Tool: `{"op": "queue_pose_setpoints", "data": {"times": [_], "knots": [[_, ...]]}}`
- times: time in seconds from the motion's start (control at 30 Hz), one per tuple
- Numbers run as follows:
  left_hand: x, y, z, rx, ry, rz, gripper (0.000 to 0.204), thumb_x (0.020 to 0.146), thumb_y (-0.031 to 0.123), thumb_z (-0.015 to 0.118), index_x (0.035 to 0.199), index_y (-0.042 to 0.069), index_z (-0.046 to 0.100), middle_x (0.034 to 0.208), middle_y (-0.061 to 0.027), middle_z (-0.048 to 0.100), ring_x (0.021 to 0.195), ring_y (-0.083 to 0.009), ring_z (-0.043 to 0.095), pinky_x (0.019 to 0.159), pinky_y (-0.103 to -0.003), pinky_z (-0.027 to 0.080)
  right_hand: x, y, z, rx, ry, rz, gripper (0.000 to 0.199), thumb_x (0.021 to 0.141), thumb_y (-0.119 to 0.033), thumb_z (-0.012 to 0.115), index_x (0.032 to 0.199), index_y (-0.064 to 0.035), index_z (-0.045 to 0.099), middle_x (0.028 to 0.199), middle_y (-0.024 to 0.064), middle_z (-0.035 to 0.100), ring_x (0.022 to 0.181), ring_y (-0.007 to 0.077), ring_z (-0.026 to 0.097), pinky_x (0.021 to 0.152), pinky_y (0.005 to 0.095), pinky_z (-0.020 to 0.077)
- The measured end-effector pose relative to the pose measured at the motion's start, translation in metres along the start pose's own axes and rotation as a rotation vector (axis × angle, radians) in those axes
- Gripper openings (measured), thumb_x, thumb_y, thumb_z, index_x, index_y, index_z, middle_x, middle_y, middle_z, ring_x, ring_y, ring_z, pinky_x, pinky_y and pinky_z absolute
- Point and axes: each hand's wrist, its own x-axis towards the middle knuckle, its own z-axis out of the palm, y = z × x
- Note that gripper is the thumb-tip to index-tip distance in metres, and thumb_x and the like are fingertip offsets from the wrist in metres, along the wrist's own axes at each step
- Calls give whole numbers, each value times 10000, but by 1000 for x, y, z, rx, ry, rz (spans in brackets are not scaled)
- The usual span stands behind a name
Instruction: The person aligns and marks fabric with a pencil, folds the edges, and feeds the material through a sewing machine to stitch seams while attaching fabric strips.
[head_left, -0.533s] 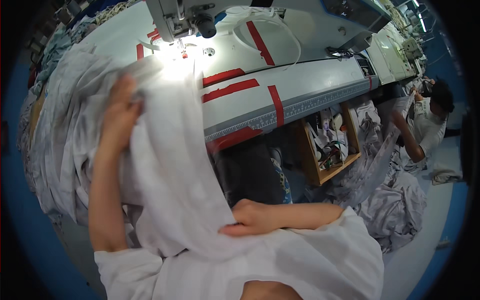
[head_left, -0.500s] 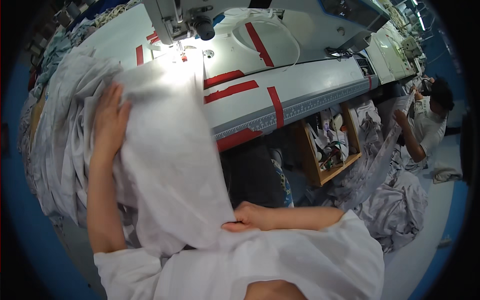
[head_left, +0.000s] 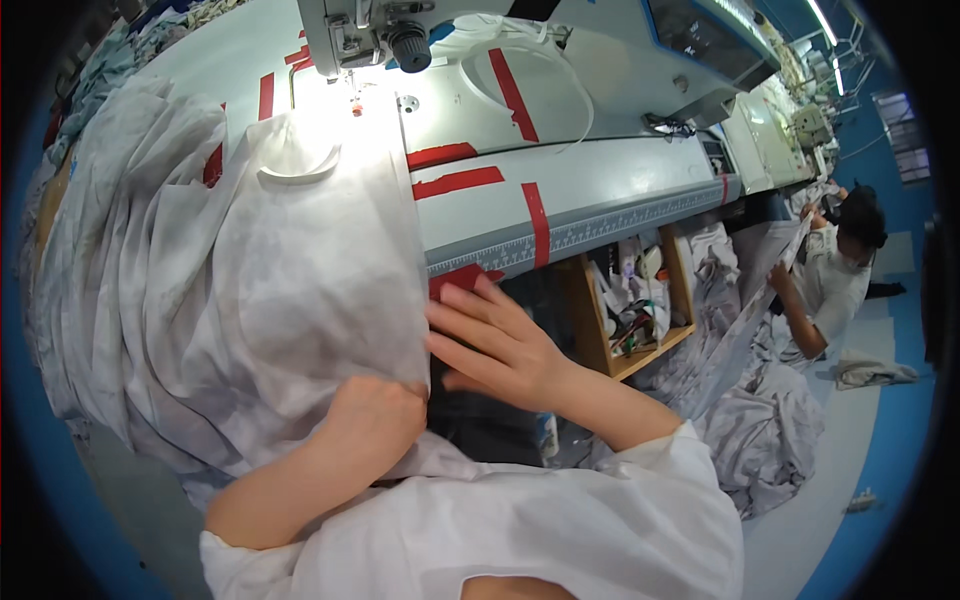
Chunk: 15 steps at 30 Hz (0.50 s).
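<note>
A large piece of white fabric (head_left: 320,260) runs from under the sewing machine (head_left: 405,45) toward my body and hangs over the table's front edge. My left hand (head_left: 375,425) is closed on its right edge near my chest, the fingertips hidden under the hand. Higher along that same edge is my right hand (head_left: 500,345), fingers stretched and spread, their tips at the cloth's border. A curved white strip (head_left: 300,172) lies on the fabric near the lit needle area.
Bunched white cloth (head_left: 130,270) heaps up at the left. Red tape (head_left: 455,182) and a ruler strip (head_left: 590,236) mark the white table. Below it, a wooden drawer (head_left: 652,353) holds small items. Another person (head_left: 840,265) handles cloth at the right, by piled fabric (head_left: 765,435).
My left hand has come down from the upper left of the cloth to its right edge. My right hand has moved up from the lower edge and its fingers have spread.
</note>
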Motion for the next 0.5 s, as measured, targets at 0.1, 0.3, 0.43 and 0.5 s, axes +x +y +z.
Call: {"op": "queue_pose_setpoints", "data": {"times": [0.1, 0.3, 0.43, 0.5], "knots": [[25, -11, -41, -300, -28, 93, 137, 817, 151, 625, 763, 26, 637, 557, -133, 582, 522, -299, 607, 506, -380, 461, 12, 28, 19, 104, -210, -155, 410, 714, -94, 690, 1112, -11, 638, 1143, 135, 642, 1131, 277, 593, 1019, 454, 453], [101, -136, -67, -408, 753, -166, 86, 895, 74, 559, 884, -6, 586, 764, -170, 586, 648, -260, 571, 618, -353, 441, 18, 37, 33, 219, -137, -214, 170, 751, -33, 641, 910, 21, 665, 1064, 140, 664, 1050, 275, 637, 962, 420, 518], [133, -189, -73, -223, 855, -314, 60, 869, 52, 606, 916, 19, 588, 801, -131, 597, 647, -227, 586, 620, -347, 457, 34, 39, 22, 234, -204, -195, 161, 755, -35, 644, 902, 28, 660, 1058, 150, 662, 1053, 288, 635, 950, 425, 522], [145, -194, -85, -216, 884, -322, 61, 870, 53, 612, 915, 18, 590, 824, -115, 607, 641, -226, 591, 623, -340, 466, 42, 41, 20, 255, -173, -174, 153, 756, -36, 644, 894, 31, 657, 1062, 154, 659, 1058, 289, 631, 941, 424, 527]]}}
